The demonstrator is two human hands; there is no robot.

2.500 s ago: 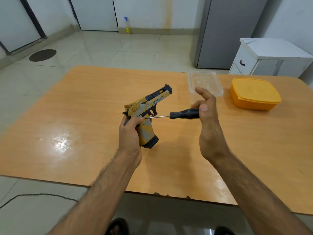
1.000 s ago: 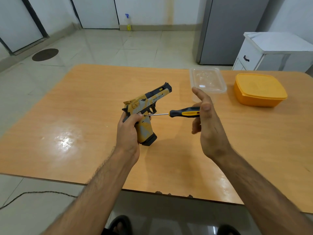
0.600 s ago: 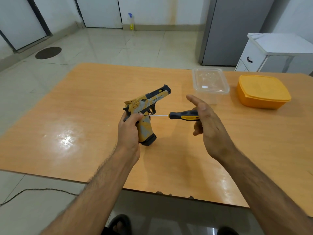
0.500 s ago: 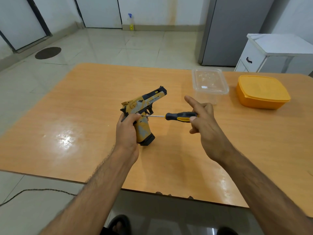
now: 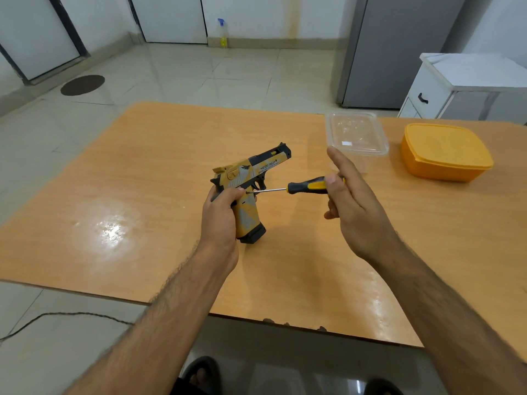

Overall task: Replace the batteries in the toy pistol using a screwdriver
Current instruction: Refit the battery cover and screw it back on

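A yellow, grey and black toy pistol (image 5: 251, 178) is held above the wooden table (image 5: 142, 195), muzzle pointing up and to the right. My left hand (image 5: 221, 218) is wrapped around its grip from behind. A screwdriver with a black and yellow handle (image 5: 309, 186) lies level, its thin metal tip touching the pistol's side just above the grip, next to my left thumb. My right hand (image 5: 350, 206) holds the handle's end between thumb and fingers, with the index finger stretched upward.
A clear plastic container (image 5: 356, 135) stands at the back of the table. An orange lidded box (image 5: 445, 151) sits to its right. Behind the table are a white cabinet (image 5: 456, 84) and a grey fridge (image 5: 393, 49). My feet show below the near edge.
My right fingers have shifted around the screwdriver handle, its yellow stripes now facing differently. The pistol and screwdriver tip stay in contact, with only slight drift.
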